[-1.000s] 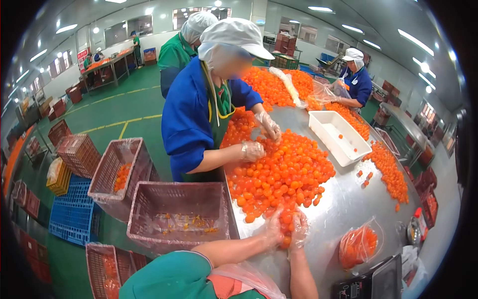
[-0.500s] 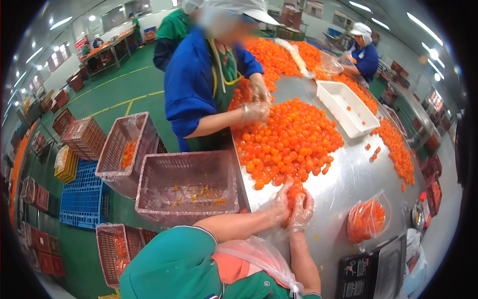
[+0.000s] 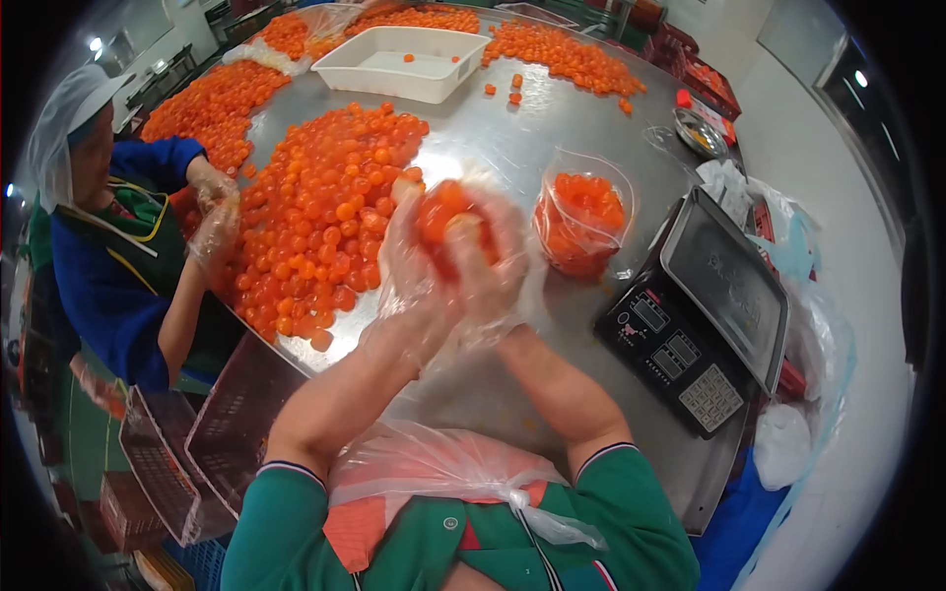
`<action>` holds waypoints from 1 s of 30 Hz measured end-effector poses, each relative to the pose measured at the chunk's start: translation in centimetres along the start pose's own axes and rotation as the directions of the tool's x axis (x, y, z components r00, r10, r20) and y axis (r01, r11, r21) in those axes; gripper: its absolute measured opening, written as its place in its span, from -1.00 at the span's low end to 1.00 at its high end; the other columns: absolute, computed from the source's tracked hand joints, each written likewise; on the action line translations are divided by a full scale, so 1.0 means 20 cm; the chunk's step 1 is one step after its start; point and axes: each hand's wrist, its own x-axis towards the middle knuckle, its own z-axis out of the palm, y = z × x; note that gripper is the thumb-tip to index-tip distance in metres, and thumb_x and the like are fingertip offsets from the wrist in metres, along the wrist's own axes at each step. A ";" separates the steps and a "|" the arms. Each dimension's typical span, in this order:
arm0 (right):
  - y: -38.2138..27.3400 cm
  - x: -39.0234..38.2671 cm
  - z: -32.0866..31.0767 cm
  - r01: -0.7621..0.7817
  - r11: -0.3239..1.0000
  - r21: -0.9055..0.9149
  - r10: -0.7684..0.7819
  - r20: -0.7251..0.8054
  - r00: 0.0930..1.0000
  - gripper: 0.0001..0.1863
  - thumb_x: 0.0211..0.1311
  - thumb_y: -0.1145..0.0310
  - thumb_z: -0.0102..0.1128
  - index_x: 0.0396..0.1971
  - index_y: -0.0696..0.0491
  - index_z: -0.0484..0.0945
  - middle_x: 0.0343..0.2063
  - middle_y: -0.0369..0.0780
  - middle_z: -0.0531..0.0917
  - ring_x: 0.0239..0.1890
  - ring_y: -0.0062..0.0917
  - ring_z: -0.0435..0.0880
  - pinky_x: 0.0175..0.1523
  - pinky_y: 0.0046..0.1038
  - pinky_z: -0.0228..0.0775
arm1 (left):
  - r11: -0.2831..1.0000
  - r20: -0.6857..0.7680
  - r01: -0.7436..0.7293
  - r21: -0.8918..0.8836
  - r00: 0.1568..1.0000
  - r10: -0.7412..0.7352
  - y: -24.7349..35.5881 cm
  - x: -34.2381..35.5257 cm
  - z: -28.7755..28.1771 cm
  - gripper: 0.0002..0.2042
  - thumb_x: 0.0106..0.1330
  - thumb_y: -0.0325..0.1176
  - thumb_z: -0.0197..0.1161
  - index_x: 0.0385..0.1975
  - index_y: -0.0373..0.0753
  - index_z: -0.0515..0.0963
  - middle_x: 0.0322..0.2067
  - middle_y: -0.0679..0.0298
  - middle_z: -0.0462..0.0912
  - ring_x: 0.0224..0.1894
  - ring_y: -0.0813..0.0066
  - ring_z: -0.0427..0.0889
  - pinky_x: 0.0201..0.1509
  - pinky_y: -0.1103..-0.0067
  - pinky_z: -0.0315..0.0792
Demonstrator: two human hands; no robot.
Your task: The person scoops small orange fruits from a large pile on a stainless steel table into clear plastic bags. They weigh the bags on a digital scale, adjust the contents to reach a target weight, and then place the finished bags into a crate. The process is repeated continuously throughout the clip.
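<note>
Stainless steel covers the round desk (image 3: 552, 138), which fills the upper part of the view, with a green floor at its 9 o'clock side. Both gloved hands meet over the desk's near edge: the left hand (image 3: 419, 271) and the right hand (image 3: 493, 266) are cupped together, fingers curled partly closed around a clump of orange egg yolks (image 3: 443, 212).

At 10 o'clock from the hands lies a wide heap of loose yolks (image 3: 325, 207), where a co-worker in a blue coat (image 3: 108, 286) has gloved hands (image 3: 212, 222) at the heap's left edge. At 2 o'clock, just beside the right hand, stands an open clear plastic bag (image 3: 583, 222) partly filled with yolks. At 3 to 4 o'clock sits a black electronic scale (image 3: 700, 315) with a bare steel platter.

At 12 o'clock, far across, a white rectangular tray (image 3: 409, 64) holds only a few yolks. More yolks spread along the far rim (image 3: 562, 49). Red mesh crates (image 3: 187, 453) stand at 8 o'clock below the desk.
</note>
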 end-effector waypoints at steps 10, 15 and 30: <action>0.18 0.58 -0.53 -0.408 0.814 0.413 0.431 0.042 0.901 -0.66 0.37 0.25 0.06 0.06 0.07 0.41 -0.06 -0.25 0.54 -0.04 -0.58 0.52 0.09 -0.50 0.41 | 0.975 0.217 0.174 0.135 0.956 -0.200 -0.52 0.49 0.40 -0.70 0.40 -0.20 -0.04 -0.07 -0.28 0.43 -0.19 0.09 0.56 -0.13 0.26 0.57 -0.04 0.37 0.53; 0.35 0.68 -0.66 -0.669 0.743 -0.032 0.669 0.021 0.743 -0.72 0.35 0.28 0.08 -0.02 0.07 0.50 -0.11 -0.30 0.57 -0.03 -0.57 0.52 0.05 -0.51 0.40 | 0.768 0.064 0.128 0.628 0.975 -0.215 -0.54 0.65 0.32 -0.73 0.40 -0.30 -0.04 -0.13 -0.35 0.49 -0.23 0.07 0.58 -0.21 0.30 0.58 -0.14 0.38 0.50; 0.20 0.71 -1.04 -0.280 0.562 -0.778 0.559 0.109 0.822 -0.67 0.13 0.23 0.25 -0.25 0.20 0.64 -0.39 -0.24 0.65 -0.30 -0.62 0.56 -0.17 -0.48 0.41 | -0.228 0.293 -0.288 0.930 0.956 -0.010 -0.16 0.56 0.17 -0.31 0.05 0.21 0.31 -0.24 -0.48 0.57 -0.35 0.03 0.60 -0.28 0.37 0.57 -0.19 0.53 0.44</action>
